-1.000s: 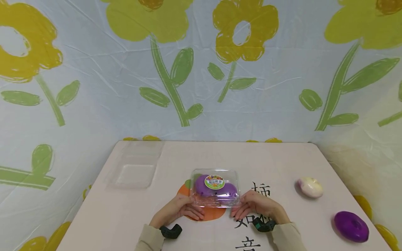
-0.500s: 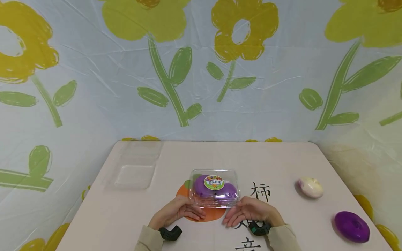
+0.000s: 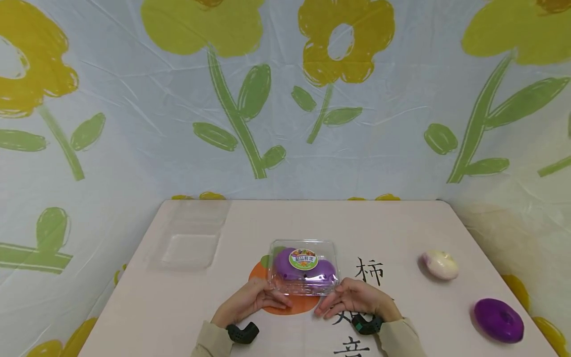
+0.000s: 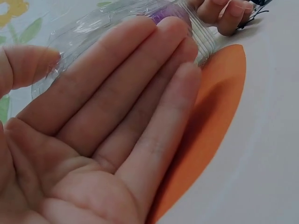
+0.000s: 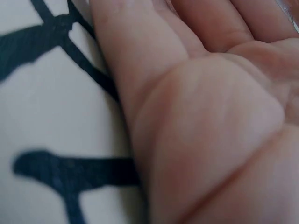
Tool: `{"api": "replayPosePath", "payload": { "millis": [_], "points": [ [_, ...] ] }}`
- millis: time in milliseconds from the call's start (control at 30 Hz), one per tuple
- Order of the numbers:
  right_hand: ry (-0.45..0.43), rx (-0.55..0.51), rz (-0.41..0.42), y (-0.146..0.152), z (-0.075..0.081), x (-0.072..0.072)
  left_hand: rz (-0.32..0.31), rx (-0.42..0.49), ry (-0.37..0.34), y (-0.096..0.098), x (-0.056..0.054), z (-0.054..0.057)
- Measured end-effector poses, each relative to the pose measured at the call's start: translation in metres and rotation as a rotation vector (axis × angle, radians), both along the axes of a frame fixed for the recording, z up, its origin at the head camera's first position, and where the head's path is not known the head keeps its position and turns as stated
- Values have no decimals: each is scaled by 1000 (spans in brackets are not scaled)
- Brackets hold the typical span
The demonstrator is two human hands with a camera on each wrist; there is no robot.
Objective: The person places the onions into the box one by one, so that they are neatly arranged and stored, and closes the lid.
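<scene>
A clear plastic clamshell box (image 3: 327,248) with a round fruit label sits near the middle of the table, lid down over purple rounded pieces (image 3: 287,265). My left hand (image 3: 252,300) is at its front left corner, thumb against the plastic. In the left wrist view, the fingers (image 4: 121,88) lie nearly straight beside the box. My right hand (image 3: 357,300) is at the front right corner, thumb tip near the rim and fingers loosely extended in front. The right wrist view shows mostly palm (image 5: 215,121); its fingertips are out of frame.
A second clear clamshell (image 3: 192,250) lies with its lid up at the back left. On the right are a whitish-purple onion-like piece (image 3: 440,265) and a shiny purple rounded piece (image 3: 498,320). A flowered cloth (image 3: 357,163) hangs behind the table.
My right hand has shifted slightly left, its fingers moving further in front of the box. The left hand and the box stay almost in place.
</scene>
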State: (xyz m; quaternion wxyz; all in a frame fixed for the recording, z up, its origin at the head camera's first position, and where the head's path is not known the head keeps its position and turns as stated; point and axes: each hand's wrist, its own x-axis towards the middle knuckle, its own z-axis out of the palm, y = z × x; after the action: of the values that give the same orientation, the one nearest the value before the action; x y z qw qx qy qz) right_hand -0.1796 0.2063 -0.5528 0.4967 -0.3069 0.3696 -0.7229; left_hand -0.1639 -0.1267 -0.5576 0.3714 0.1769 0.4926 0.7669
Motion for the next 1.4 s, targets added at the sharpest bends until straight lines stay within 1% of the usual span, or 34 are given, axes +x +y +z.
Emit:
{"api": "replayPosePath", "payload": {
  "millis": [133,200,367,500,600,700,767,833,900,967,1033,1133,1167,1200,1233,1267,1300,1333,1400],
  "points": [
    [6,-6,1,-1,1,0,21,9,9,1,0,0],
    [6,-8,0,-1,1,0,28,-1,15,1,0,0],
    [8,-4,1,0,2,1,29,-17,35,1,0,0],
    [10,-1,-6,-1,3,1,19,-13,61,1,0,0],
    [31,-6,-15,-1,3,1,11,1,73,0,-1,0],
    [73,-1,-17,3,4,-1,10,17,94,-5,-2,0],
    [96,12,-35,8,5,-3,20,33,117,-10,-3,0],
    [101,38,-74,16,6,-5,41,48,143,-15,-5,0],
    [94,68,-149,24,7,-7,82,60,170,-21,-6,0],
    [83,95,-257,31,7,-8,154,42,193,-24,-7,0],
    [79,106,-384,36,6,-9,271,-16,208,-25,-8,-1],
    [75,146,-571,38,7,-9,499,-117,218,-21,-6,-2],
    [73,162,-625,37,7,-9,566,-147,221,-19,-6,-2],
    [79,181,-670,36,7,-9,625,-173,235,-17,-6,-1],
    [92,203,-707,35,7,-9,670,-189,248,-16,-5,-2],
    [111,227,-737,33,7,-8,698,-197,268,-16,-5,-3],
    [139,245,-753,31,7,-8,708,-208,297,-15,-5,-3],
    [160,243,-758,28,6,-7,702,-215,332,-16,-6,-3],
    [206,241,-748,24,4,-6,660,-230,427,-17,-6,-5]
  ]
}}
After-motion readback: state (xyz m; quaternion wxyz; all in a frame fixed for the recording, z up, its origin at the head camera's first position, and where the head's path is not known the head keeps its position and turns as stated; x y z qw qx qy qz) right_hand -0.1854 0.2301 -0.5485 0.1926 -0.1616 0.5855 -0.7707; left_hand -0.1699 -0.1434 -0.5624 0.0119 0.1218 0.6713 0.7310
